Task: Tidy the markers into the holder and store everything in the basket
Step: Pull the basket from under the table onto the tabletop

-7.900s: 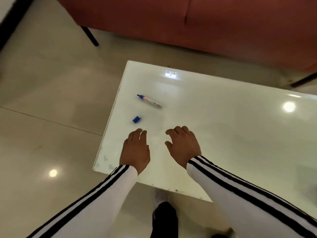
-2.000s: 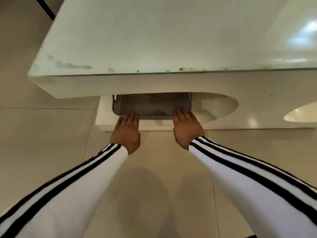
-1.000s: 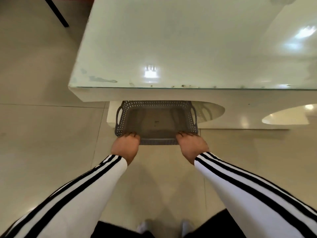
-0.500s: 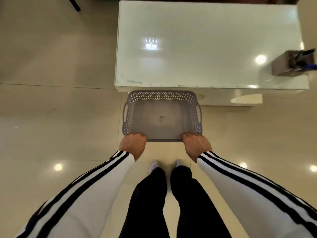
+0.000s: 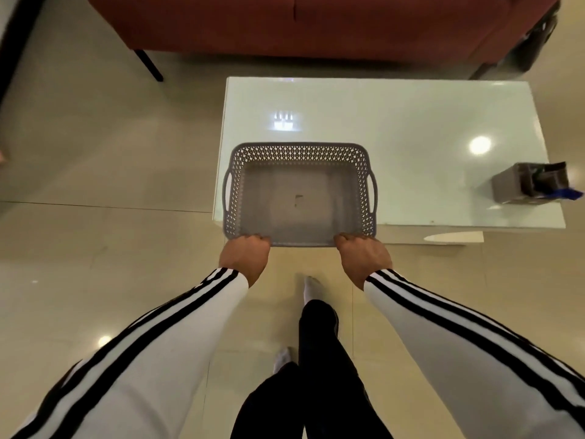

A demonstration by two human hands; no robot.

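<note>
Left grip (image 5: 243,258) and right grip (image 5: 364,256) both clutch the basket (image 5: 299,151) by its near rim — it extends forward over the table (image 5: 411,122).

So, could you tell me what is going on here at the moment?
A person holds a grey basket by its near rim, the left hand gripping the near left corner and the right hand the near right one. The basket looks empty and is over the near left corner of the white table; whether it rests there I cannot tell. The holder, with markers in it, sits near the table's right edge.
</note>
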